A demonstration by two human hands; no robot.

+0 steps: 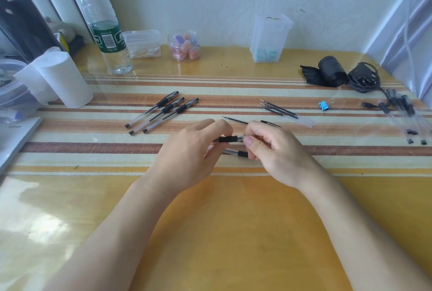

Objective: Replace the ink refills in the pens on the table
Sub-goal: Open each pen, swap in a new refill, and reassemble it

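Observation:
Both hands meet over the striped mat at mid-table. My left hand (pixel 191 152) and my right hand (pixel 273 150) each pinch an end of a clear pen with a black grip (pixel 230 138), held level above the mat. A second pen (pixel 233 152) lies under my fingers; whether a hand grips it I cannot tell. One loose refill (pixel 235 119) lies just beyond my fingers, with a black pen cap (pixel 270 123) beside it. Three assembled pens (pixel 163 111) lie side by side at left. A small bundle of refills (pixel 279 109) rests at right of centre.
A water bottle (pixel 109 40), a paper roll (pixel 67 80), a cotton-swab box (pixel 142 44), a jar of pastel items (pixel 184 45) and a clear tall box (pixel 268 38) line the back. A blue binder clip (pixel 323 105), black tape and cable (pixel 346 75), and more pens (pixel 406 117) sit at right.

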